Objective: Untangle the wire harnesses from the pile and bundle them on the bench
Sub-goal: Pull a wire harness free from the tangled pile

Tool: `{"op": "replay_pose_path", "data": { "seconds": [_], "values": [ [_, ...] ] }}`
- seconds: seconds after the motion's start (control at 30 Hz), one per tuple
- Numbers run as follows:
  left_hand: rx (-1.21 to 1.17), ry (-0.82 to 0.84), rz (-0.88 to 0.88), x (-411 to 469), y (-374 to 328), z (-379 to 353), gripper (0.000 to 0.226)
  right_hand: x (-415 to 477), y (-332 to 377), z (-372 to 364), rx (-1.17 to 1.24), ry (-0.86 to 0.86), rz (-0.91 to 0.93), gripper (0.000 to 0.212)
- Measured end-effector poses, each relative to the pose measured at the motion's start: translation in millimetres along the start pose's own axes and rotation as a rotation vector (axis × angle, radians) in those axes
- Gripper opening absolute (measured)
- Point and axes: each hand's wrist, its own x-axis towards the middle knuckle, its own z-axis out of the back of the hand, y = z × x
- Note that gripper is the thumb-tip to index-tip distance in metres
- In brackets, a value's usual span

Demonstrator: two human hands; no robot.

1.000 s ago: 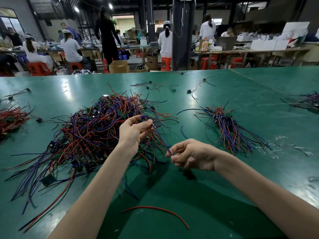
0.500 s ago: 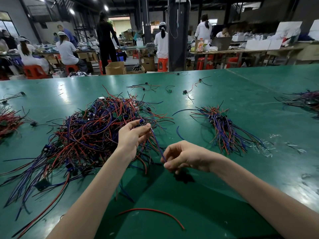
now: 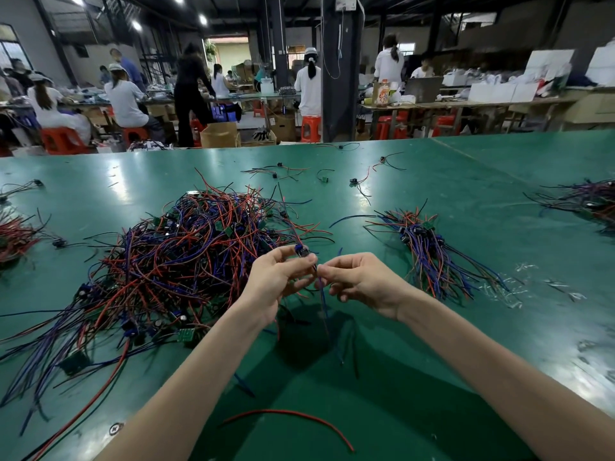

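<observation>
- Head camera is showing me the person's two bare hands, raised close together above the green bench top (image 3: pixel 466 181).
- The left hand (image 3: pixel 279 277) is pinching a small dark connector (image 3: pixel 301 251) between thumb and forefinger, and its other fingers are curling underneath.
- The right hand (image 3: pixel 362 281) is pinching a thin blue wire (image 3: pixel 323 301) just beside the left fingertips, so the two hands are almost touching.
- From this pinch the thin blue wire is hanging down toward the bench.
- Red and blue leads are running from the small dark connector back toward the heap; I cannot tell if this harness is free of it.
- The large tangled pile of red, blue and black wire harnesses (image 3: pixel 186 257) is lying on the bench, left of the hands and behind them.
- Small green circuit boards (image 3: pixel 185 335) are showing among its wires.
- A tidier bundle of blue and red harnesses (image 3: pixel 432 257) is lying to the right of the hands, apart from the pile, and its wires are fanning toward the camera.
- Scraps of clear plastic film (image 3: pixel 506 289) are lying just beside the near end of this bundle.
- A single loose red wire (image 3: pixel 289 415) is curving on the bench between the two forearms.
- A few stray harnesses (image 3: pixel 279 171) are lying on the far side of the bench.
- I am also seeing a dark heap of wires (image 3: pixel 589 201) at the right edge and a red heap of wires (image 3: pixel 15 234) at the left edge.
- Behind the bench, other people are working at tables, some of them sitting on red plastic stools (image 3: pixel 63 139).
</observation>
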Motion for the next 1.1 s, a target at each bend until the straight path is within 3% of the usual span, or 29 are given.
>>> {"op": "replay_pose_path", "data": {
  "seconds": [0.2, 0.37, 0.53, 0.67, 0.83, 0.9, 1.03, 1.1],
  "values": [
    [0.048, 0.012, 0.001, 0.9, 7.2, -2.0, 0.033, 1.9, -1.4, -3.5, 0.043, -0.104, 0.052, 0.007],
    [0.066, 0.132, -0.025, -2.6, 5.0, -3.2, 0.032, 0.0, 7.1, 3.9, 0.079, -0.172, 0.062, 0.012],
    [0.110, 0.144, -0.015, -2.3, 5.7, -2.2, 0.031, 7.5, 44.2, 55.0, 0.124, -0.367, 0.080, 0.005],
    [0.098, 0.093, -0.013, -1.5, 3.7, 2.0, 0.026, 20.1, 59.6, 118.9, 0.016, -0.479, -0.106, 0.006],
    [0.150, 0.041, -0.026, 0.6, 4.3, 0.3, 0.018, 34.1, 36.3, 163.3, -0.337, -0.641, -0.354, 0.017],
    [0.312, -0.006, -0.148, -0.7, 7.3, -2.1, 0.013, 40.8, 25.9, 166.7, -0.435, -0.704, -0.353, 0.022],
    [1.069, -0.057, -0.733, -6.0, 16.4, 0.7, 0.018, 46.5, 18.7, 156.1, -0.718, -0.827, -0.309, 0.013],
    [1.185, -0.022, -0.833, -10.5, 15.9, 0.2, 0.018, 43.7, 16.7, 141.5, -0.957, -0.890, -0.278, 0.011]
  ]
}}
